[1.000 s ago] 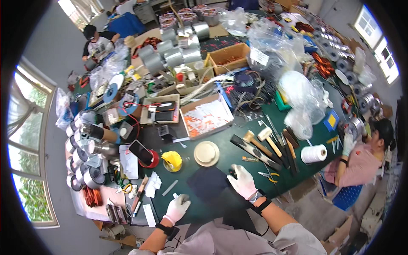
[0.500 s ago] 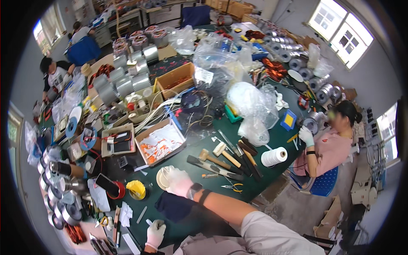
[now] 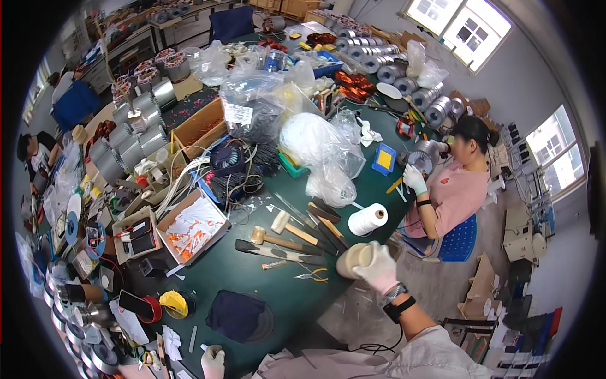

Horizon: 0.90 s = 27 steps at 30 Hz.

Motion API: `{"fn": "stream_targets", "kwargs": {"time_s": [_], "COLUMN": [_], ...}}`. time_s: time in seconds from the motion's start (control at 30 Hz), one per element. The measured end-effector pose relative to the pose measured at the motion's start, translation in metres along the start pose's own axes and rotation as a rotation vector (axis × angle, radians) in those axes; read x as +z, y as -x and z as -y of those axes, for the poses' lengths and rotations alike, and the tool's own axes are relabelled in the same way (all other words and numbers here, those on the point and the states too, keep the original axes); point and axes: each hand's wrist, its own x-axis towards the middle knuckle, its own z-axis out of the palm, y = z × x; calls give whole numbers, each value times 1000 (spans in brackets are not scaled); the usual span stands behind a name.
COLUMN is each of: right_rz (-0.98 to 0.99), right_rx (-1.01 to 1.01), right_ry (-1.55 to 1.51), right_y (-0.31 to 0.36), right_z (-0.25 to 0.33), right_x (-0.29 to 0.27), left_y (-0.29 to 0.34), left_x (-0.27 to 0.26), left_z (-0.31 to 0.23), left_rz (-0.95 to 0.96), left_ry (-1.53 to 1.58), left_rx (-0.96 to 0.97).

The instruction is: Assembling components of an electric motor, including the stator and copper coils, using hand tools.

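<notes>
My gloved right hand (image 3: 377,270) is closed around a beige cylinder (image 3: 349,261), a cup or a roll, near the green table's right front edge. My left hand (image 3: 213,362), also gloved, rests low at the front edge with curled fingers. A small white piece shows at its fingertips, too little of it to name. Just beyond that hand lie a pale flat stick (image 3: 193,338) and a dark blue cap (image 3: 235,314). Left of my right hand are yellow-handled pliers (image 3: 312,275), a wooden mallet (image 3: 291,227) and a second hammer (image 3: 278,241).
A white thread spool (image 3: 368,220) stands beyond my right hand. At the right a co-worker (image 3: 457,183) in pink handles a metal motor part (image 3: 424,158). Plastic bags (image 3: 328,151) and a carton of paper slips (image 3: 192,227) crowd the table. A yellow-lined tin (image 3: 174,304) sits left.
My right hand has carried the beige cylinder rightward from beside the cap to the table's right edge. The view has turned right; my left hand stays near the front edge.
</notes>
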Motion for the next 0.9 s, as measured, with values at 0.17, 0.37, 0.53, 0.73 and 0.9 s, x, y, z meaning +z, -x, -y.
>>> {"fn": "stream_targets", "kwargs": {"time_s": [0.17,0.37,0.53,0.73,0.9], "right_rz": [-193,-262,-257,-110,400], "right_rx": [224,76,106,-443,-742], "right_ry": [56,132,146,13,-176], "right_y": [-36,-78,-82,4,77], "right_z": [-81,-108,-91,28,103], "right_x": [23,62,42,64,167], "left_y": [0,0,-34,-68,-82], "left_x": [5,39,50,55,74], "left_z": [-23,23,-9,0,-13], "left_rz": [59,-5,33,-186,-172], "left_ry": [-53,234,81,-204,-406], "left_rx": [35,-65,10,179,254]}}
